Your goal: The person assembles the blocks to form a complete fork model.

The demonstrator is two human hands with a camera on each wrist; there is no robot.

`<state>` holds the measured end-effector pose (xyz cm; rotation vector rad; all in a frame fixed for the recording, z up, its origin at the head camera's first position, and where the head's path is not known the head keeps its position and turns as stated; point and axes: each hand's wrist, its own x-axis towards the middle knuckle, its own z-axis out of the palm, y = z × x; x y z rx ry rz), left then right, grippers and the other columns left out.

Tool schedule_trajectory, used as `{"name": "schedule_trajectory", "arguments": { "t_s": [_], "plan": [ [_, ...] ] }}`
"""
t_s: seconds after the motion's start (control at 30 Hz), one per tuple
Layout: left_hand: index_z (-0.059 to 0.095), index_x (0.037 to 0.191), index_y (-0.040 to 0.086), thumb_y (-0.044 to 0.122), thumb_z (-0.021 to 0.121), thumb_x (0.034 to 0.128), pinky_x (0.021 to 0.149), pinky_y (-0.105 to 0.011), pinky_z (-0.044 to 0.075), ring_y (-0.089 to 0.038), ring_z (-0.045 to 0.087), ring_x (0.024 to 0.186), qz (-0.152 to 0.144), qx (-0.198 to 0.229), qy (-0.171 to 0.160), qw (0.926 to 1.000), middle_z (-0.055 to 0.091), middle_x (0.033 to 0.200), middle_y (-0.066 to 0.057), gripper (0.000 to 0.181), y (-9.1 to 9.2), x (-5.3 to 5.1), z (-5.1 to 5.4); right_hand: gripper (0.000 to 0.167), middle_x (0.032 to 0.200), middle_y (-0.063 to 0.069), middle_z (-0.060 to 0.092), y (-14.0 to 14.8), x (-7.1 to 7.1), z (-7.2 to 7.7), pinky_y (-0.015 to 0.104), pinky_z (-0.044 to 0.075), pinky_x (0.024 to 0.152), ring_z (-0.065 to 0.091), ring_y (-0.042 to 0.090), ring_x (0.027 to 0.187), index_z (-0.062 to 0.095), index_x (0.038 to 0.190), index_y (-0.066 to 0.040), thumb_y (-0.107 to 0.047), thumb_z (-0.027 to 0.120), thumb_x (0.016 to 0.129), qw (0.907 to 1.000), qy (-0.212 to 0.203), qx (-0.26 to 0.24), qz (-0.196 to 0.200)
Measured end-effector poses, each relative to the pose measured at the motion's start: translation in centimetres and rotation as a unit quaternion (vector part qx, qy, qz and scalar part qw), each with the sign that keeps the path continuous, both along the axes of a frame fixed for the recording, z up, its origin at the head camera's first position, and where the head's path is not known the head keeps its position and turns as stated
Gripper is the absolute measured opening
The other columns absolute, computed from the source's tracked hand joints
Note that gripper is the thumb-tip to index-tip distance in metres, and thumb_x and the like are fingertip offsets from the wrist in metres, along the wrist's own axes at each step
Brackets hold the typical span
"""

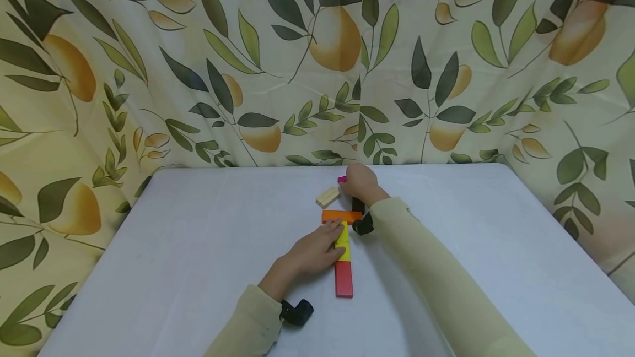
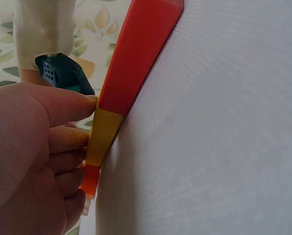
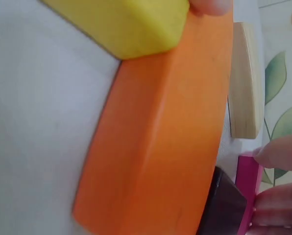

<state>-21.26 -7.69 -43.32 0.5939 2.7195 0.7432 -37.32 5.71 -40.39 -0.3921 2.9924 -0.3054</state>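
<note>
Magenta blk: far end of the layout, beyond the orange blk, under R hand. L end pokes out past fingers; rest hidden in head view. Long axis approx. L–R, roughly parallel to orange.

Red blk + yellow blk: end to end, long axes in line, pointing away from person; red nearest. Orange lies crosswise at yellow's far end, touching, L–R, so a T. Wooden blk just beyond orange, apart, slanted, far end to R. Black blk betw. orange & magenta; contact w/ magenta: can't tell.

R arm: reaches in from lower R, fwd & slightly L; hand bent over magenta, gripping it, thumb near one end, fingers along side.

L arm: from lower L, angled fwd-R. L hand palm down, not gripping; fingers extended, tips resting on yellow, thumb near red/yellow joint.
</note>
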Motion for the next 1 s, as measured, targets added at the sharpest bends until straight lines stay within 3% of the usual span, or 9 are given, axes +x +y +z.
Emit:
{"name": "schedule_trajectory", "arguments": {
  "t_s": [0.67, 1.0],
  "plan": [
    [0.035, 0.142, 0.009, 0.035, 0.050, 0.0936, 0.107, -0.034, 0.024, -0.013, 0.018, 0.136, -0.011, -0.014, 0.012, 0.9998, 0.027, 0.149, 0.000, 0.057, 0.0, 0.0, 0.2, 0.021, 0.063, 0.004, 0.055, 1.5, 0.3, -0.1, 0.026, 0.040, 0.056, 0.047, 0.019, 0.060, 0.066, 0.078, -0.002, -0.020, 0.064, 0.086, 0.9970, -0.024, -0.013, 0.072],
    [0.035, 0.142, 0.010, 0.035, 0.050, 0.0935, 0.107, -0.034, 0.023, -0.013, 0.018, 0.136, -0.011, -0.017, 0.013, 0.9997, 0.027, 0.149, 0.000, 0.057, 0.0, -0.1, 0.0, 0.015, 0.071, 0.005, 0.059, 1.4, 0.5, -0.1, 0.027, 0.045, 0.063, 0.049, 0.020, 0.065, 0.068, 0.079, -0.002, -0.013, 0.062, 0.087, 0.9946, -0.023, -0.009, 0.101]
  ]
}}
